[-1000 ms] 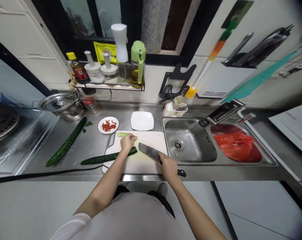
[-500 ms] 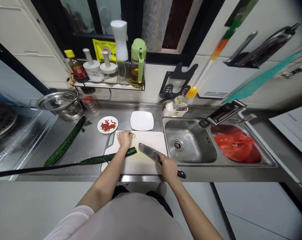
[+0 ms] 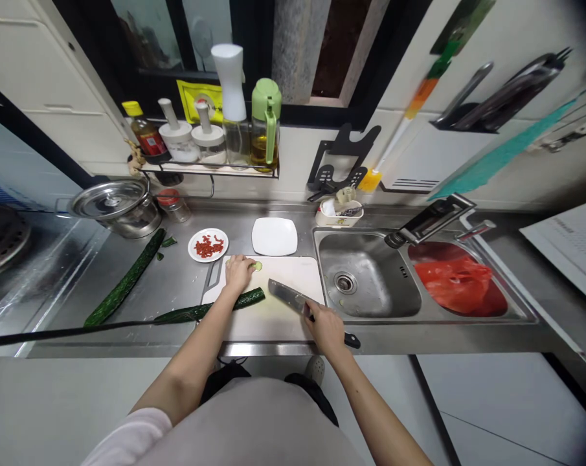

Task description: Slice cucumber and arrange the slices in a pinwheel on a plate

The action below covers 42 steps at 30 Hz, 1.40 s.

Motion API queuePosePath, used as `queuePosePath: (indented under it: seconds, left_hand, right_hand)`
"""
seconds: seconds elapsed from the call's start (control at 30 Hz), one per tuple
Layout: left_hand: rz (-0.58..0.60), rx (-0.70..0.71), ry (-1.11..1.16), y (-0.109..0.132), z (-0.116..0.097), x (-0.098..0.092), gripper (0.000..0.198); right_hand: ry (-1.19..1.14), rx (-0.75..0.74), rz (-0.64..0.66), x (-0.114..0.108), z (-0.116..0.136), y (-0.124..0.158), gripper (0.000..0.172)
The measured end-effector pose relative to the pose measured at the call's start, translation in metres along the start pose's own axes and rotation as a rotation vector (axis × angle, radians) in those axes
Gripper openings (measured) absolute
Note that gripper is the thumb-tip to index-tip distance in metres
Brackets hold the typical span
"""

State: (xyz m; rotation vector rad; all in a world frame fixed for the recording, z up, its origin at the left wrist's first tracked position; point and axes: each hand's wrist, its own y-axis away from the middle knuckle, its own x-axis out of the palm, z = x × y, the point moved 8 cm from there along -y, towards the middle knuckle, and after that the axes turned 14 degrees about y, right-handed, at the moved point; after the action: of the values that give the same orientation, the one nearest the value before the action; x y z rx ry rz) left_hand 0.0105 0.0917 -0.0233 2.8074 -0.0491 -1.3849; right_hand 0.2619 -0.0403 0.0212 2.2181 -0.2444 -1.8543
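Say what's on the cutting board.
A cucumber slice by the left hand and part of a long cucumber. The right hand's knife blade is on or just above the board. Anything under the left hand or forearm is hidden.

A dark-framed window point(image 3: 252, 39) fills the middle of the far wall point(image 3: 295, 149); one side has hazy, bluish panes, and the other shows a grey upright beside a brown strip. The wall around it is pale, with visible joints. Below the window hangs a narrow shelf point(image 3: 190, 169) with a wire rail. Pale panels point(image 3: 21, 58) run down the left, edged by a slanting dark band. The steel worktop point(image 3: 186, 285) catches bright reflections and carries a two-basin sink point(image 3: 370, 316) on the right. The floor point(image 3: 380, 382) is pale.
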Motion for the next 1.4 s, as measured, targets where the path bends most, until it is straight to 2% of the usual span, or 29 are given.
queuePosePath:
  seconds: [0.4, 0.63, 0.77, 0.9, 0.97, 1.17, 1.4]
  left_hand:
    - [0.045, 0.047, -0.056, 0.001, 0.006, -0.008, 0.027]
    - [0.030, 0.022, -0.005, -0.001, 0.007, -0.007, 0.026]
    - [-0.007, -0.005, 0.026, 0.002, 0.009, -0.014, 0.028]
    - [-0.142, -0.111, 0.097, 0.022, 0.023, -0.031, 0.029]
    - [-0.173, -0.126, 0.133, 0.037, 0.029, -0.035, 0.028]
    - [-0.100, -0.020, 0.190, 0.071, 0.019, -0.027, 0.026]
    - [-0.032, 0.089, 0.212, 0.083, -0.007, -0.017, 0.026]
  right_hand:
    - [-0.007, 0.020, 0.002, 0.001, -0.003, 0.000, 0.032]
    - [-0.028, 0.013, -0.020, -0.004, 0.000, 0.001, 0.028]
    - [-0.040, 0.016, -0.007, -0.003, -0.001, 0.002, 0.029]
    - [-0.057, 0.041, 0.026, -0.003, -0.003, 0.003, 0.029]
    - [-0.072, 0.057, 0.033, -0.003, -0.004, 0.003, 0.030]
    - [-0.149, 0.066, 0.055, -0.004, 0.001, 0.000, 0.027]
    - [-0.174, 0.047, 0.079, -0.004, 0.010, -0.001, 0.031]
